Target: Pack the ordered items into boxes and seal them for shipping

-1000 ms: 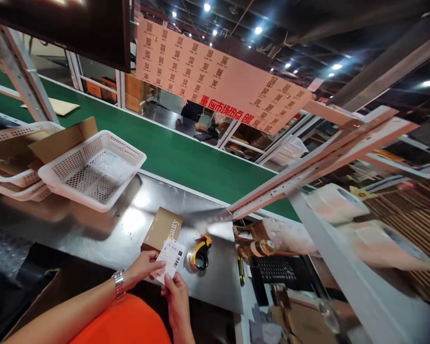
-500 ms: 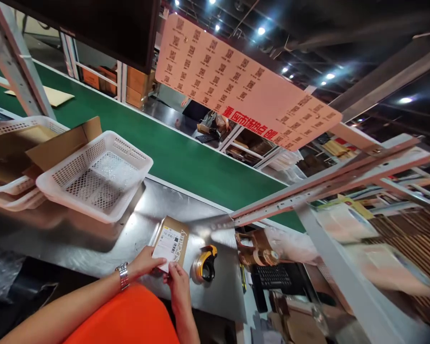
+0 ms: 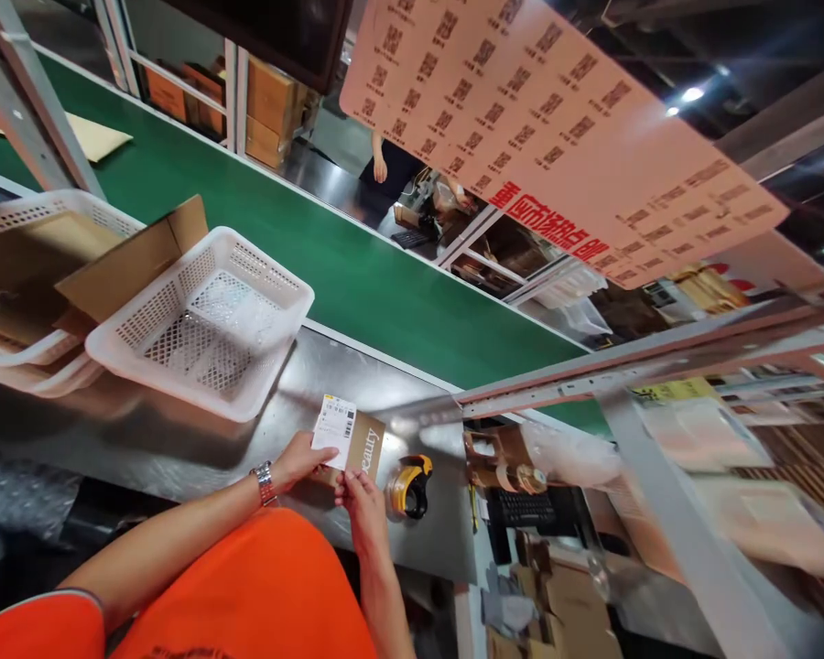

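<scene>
A small brown cardboard box (image 3: 369, 446) with "beauty" printed on it lies on the steel worktable (image 3: 199, 430). A white shipping label (image 3: 336, 430) with a barcode sits over its left part. My left hand (image 3: 300, 460), with a metal watch on the wrist, pinches the label's lower left edge. My right hand (image 3: 361, 494) pinches the label's lower right corner, against the box's near edge. Both hands are closed on the label.
A yellow and black tape dispenser (image 3: 410, 483) lies just right of the box. A white perforated basket (image 3: 206, 320) stands at the left, beside stacked baskets holding cardboard (image 3: 34, 265). A green conveyor belt (image 3: 357, 284) runs behind. A keyboard (image 3: 522, 506) lies lower right.
The label was held in the air near me, then carried over onto the box top. The camera has tilted down and the view has shifted.
</scene>
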Demonstrator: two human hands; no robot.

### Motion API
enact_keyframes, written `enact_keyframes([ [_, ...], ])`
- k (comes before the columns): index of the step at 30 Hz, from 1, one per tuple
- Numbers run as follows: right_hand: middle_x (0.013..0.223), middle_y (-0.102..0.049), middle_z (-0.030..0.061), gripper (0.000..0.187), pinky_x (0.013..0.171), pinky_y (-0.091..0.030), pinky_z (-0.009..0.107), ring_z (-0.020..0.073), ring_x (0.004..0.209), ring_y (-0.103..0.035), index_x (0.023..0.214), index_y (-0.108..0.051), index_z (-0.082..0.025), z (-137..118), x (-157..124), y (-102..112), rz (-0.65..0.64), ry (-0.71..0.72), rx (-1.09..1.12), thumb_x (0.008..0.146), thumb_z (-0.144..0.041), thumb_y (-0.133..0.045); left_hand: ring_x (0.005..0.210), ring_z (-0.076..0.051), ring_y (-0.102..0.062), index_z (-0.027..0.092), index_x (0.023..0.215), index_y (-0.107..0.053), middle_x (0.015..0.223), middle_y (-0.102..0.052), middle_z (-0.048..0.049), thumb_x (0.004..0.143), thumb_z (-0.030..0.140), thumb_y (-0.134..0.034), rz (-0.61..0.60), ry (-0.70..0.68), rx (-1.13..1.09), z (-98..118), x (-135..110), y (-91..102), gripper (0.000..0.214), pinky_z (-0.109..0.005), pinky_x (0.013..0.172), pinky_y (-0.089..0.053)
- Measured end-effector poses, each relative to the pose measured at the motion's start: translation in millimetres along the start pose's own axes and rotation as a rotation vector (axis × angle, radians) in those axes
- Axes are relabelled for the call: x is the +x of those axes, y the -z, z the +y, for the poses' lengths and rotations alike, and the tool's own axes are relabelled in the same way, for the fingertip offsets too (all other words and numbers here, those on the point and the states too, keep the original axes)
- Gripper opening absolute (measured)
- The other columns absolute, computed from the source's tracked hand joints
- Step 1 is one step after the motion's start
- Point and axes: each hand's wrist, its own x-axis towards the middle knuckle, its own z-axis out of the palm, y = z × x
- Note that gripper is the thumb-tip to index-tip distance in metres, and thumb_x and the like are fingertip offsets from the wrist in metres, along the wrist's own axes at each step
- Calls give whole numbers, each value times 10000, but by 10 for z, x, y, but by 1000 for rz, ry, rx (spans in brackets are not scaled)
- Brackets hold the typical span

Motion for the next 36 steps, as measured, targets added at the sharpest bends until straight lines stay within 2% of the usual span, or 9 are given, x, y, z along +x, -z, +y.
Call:
enact_keyframes([
  [12, 655, -716, 10, 599, 598, -446, 284, 140, 608, -569, 735, -797, -180, -6, -39, -56, 57, 34, -94, 599, -721, -1016, 781, -236, -705, 99, 996, -809, 926, -821, -127, 748, 525, -926, -62, 39, -34, -148, 13, -9, 507, -345, 709, -542],
  [15, 638, -713, 27, 594, 600, -421, 290, 134, 589, -546, 692, -790, -168, 26, -40, -29, 67, 81, -138, 622, -720, -999, 1079, -346, -770, 108, 1191, -781, 1176, -823, -193, 762, 409, -897, 28, -32, 115, -169, -49, -20, 537, -452, 968, -613],
  [17, 633, -714, 32, 591, 596, -414, 290, 134, 583, -540, 674, -787, -169, 62, -37, -12, 78, 99, -136, 626, -720, -993, 1395, -432, -675, 130, 1389, -721, 1457, -727, -241, 714, 335, -909, 166, -177, 280, -170, -123, -22, 730, -538, 1208, -530],
  [19, 648, -729, 35, 589, 591, -414, 286, 137, 586, -542, 690, -800, -174, 99, -38, 0, 85, 107, -112, 621, -726, -992, 1508, -454, -597, 164, 1397, -740, 1559, -666, -239, 743, 356, -886, 179, -336, 416, -143, -220, -30, 697, -562, 1295, -458],
  [21, 665, -745, 35, 595, 588, -418, 282, 138, 589, -547, 719, -819, -179, 126, -53, 11, 80, 116, -87, 613, -738, -993, 1336, -404, -710, 185, 1157, -837, 1366, -780, -199, 902, 461, -763, -11, -411, 474, -85, -329, -55, 382, -506, 1204, -524],
  [24, 648, -734, 26, 606, 595, -429, 280, 139, 588, -552, 746, -841, -182, 138, -111, 38, 55, 146, -84, 628, -758, -986, 864, -264, -740, 203, 797, -821, 884, -822, -101, 1063, 601, -556, -250, -352, 474, 8, -480, -126, 547, -366, 890, -555],
  [28, 617, -711, 23, 596, 599, -429, 289, 142, 581, -541, 713, -826, -185, 148, -218, 116, 15, 162, -109, 663, -761, -975, 748, -225, -676, 202, 726, -803, 760, -798, -63, 1021, 684, -622, -229, -315, 423, -16, -585, -229, 593, -321, 793, -489],
  [32, 644, -709, 19, 555, 606, -418, 290, 141, 590, -529, 687, -791, -195, 206, -331, 248, -24, 142, -89, 690, -720, -971, 708, -214, -647, 206, 636, -721, 693, -748, -55, 979, 646, -643, -180, -300, 446, -216, -565, -336, 564, -324, 768, -464],
  [36, 648, -696, 17, 487, 615, -416, 305, 152, 590, -516, 673, -750, -223, 312, -499, 479, -49, 75, 47, 657, -648, -987, 643, -176, -548, 228, 605, -598, 602, -608, -4, 824, 725, -731, -79, -157, 289, -427, -491, -477, 560, -311, 690, -428],
])
